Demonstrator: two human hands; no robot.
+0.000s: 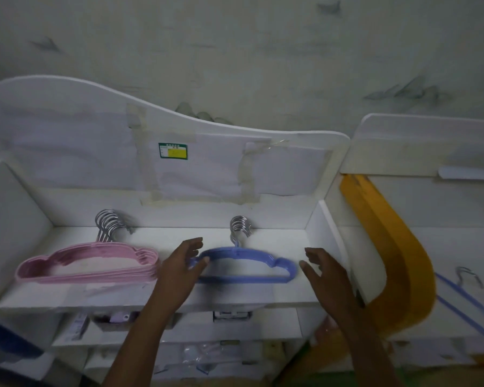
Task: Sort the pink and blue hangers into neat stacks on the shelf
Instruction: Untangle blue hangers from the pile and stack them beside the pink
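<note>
A stack of pink hangers lies on the left half of the white shelf, metal hooks pointing to the back wall. A stack of blue hangers lies on the right half, hooks also at the back. My left hand rests against the left end of the blue stack, thumb over its edge and fingers spread. My right hand hovers just right of the blue stack's right end, fingers apart, holding nothing.
A taped white back panel with a green and yellow label rises behind the shelf. A white divider closes the shelf's right side. Beyond it curve a yellow board and another blue hanger. Lower shelves hold packaged items.
</note>
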